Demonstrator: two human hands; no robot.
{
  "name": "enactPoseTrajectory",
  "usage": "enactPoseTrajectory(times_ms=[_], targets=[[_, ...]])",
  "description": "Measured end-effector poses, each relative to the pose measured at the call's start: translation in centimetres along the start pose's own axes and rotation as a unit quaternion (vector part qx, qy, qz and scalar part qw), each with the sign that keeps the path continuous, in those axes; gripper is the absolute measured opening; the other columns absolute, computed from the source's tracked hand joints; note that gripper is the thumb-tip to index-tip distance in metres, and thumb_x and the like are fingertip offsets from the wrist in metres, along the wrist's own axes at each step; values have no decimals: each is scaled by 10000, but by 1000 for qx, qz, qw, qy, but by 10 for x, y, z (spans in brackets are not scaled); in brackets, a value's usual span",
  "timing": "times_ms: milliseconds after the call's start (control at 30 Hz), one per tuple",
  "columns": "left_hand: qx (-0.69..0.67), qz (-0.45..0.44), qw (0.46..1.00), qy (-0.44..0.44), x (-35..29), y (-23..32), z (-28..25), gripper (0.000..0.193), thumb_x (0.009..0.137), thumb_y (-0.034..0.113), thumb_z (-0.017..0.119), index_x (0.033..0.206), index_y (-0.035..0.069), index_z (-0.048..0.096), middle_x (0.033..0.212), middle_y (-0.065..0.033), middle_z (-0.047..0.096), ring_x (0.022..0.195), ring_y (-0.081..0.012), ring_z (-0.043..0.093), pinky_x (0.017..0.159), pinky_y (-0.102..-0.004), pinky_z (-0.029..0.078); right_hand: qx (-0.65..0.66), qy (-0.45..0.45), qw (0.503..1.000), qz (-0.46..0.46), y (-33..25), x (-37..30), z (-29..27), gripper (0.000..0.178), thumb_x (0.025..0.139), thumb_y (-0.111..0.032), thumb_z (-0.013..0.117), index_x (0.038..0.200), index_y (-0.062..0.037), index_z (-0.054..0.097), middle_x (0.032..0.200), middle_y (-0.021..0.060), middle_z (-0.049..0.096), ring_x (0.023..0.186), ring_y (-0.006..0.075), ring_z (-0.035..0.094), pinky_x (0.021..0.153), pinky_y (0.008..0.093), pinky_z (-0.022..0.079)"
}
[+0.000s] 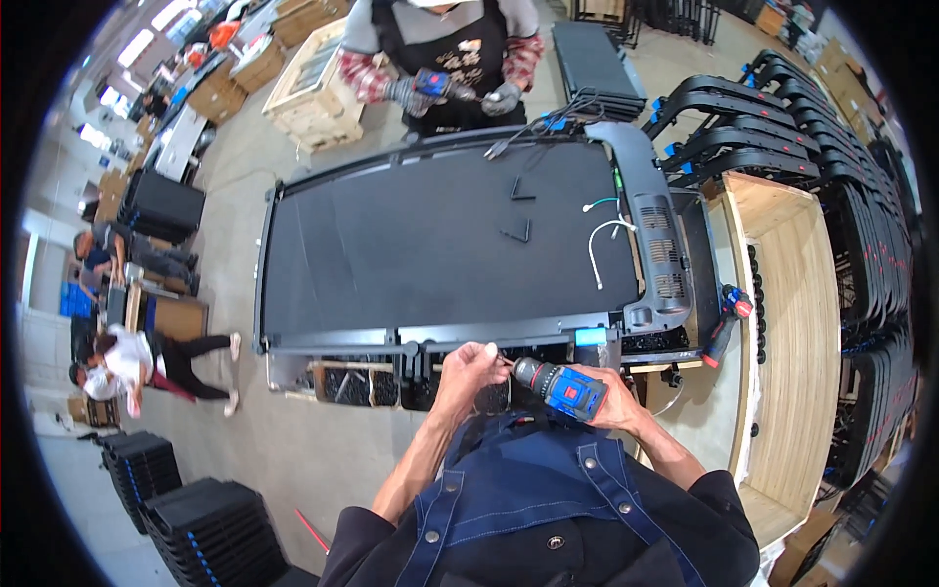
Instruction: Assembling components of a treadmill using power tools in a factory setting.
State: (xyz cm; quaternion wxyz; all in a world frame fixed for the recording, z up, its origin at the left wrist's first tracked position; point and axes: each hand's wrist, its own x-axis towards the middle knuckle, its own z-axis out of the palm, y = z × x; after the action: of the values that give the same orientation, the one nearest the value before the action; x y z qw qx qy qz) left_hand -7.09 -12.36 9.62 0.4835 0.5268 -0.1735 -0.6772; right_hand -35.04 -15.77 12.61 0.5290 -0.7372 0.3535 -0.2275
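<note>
My right hand grips a blue and black cordless drill, its chuck turned to the left. At the tip of its bit, my left hand is closed in a pinch; whatever sits between the fingertips is too small to make out. Both hands are just in front of the near rail of a black treadmill, which lies lengthwise before me. On its belt are two black hex keys and a loose white cable. A dark motor cover closes its right end.
Across the treadmill, a gloved person holds another drill. To the right stand a red and black power tool, a long wooden crate and stacked black frames. Black stacked parts fill the lower left.
</note>
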Motion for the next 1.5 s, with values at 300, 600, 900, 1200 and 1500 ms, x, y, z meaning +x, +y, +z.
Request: enactPoseTrajectory(times_ms=[300, 600, 900, 1200, 1500], targets=[[65, 9, 993, -98, 63, 57, 46, 292, 1007, 244, 653, 1094, -31, 609, 976, -136, 704, 855, -167, 694, 793, -296, 593, 128, 155, 976, 86, 18, -5, 4, 320, 816, -173, 830, 1053, -28, 671, 943, 69, 734, 868, 157, 705, 822, 315, 565], [696, 411, 576, -125, 210, 127, 74, 268, 894, 68, 642, 1154, 117, 685, 1025, -113, 629, 1024, -353, 619, 895, -442, 521, 304, 237, 913, 136, 15, -18, -19, 357, 842, -76, 797, 1173, -26, 673, 1063, 70, 748, 939, 108, 683, 837, 302, 560], [661, 328, 654, -163, 186, 125, 78, 139, 875, 113, 695, 1001, 54, 695, 919, -142, 682, 856, -337, 676, 759, -420, 540, 323, 301, 888, 130, 31, -44, -29, 379, 833, -3, 744, 1201, 7, 654, 1048, 109, 746, 861, 131, 705, 760, 307, 594], [630, 150, 761, 43, 80, 20, 78, 226, 816, 245, 784, 876, 37, 721, 774, -154, 723, 775, -332, 707, 711, -450, 535, 350, 261, 885, 160, 35, -52, -28, 436, 849, 20, 741, 1266, 1, 612, 1066, 128, 741, 849, 138, 712, 753, 308, 602], [642, 303, 697, 99, 77, -15, 75, 188, 824, 170, 769, 791, 42, 635, 752, -112, 661, 742, -312, 627, 666, -446, 495, 356, 240, 885, 180, 42, -54, -25, 471, 842, 36, 737, 1289, 1, 591, 1065, 132, 741, 837, 155, 721, 753, 316, 609]])
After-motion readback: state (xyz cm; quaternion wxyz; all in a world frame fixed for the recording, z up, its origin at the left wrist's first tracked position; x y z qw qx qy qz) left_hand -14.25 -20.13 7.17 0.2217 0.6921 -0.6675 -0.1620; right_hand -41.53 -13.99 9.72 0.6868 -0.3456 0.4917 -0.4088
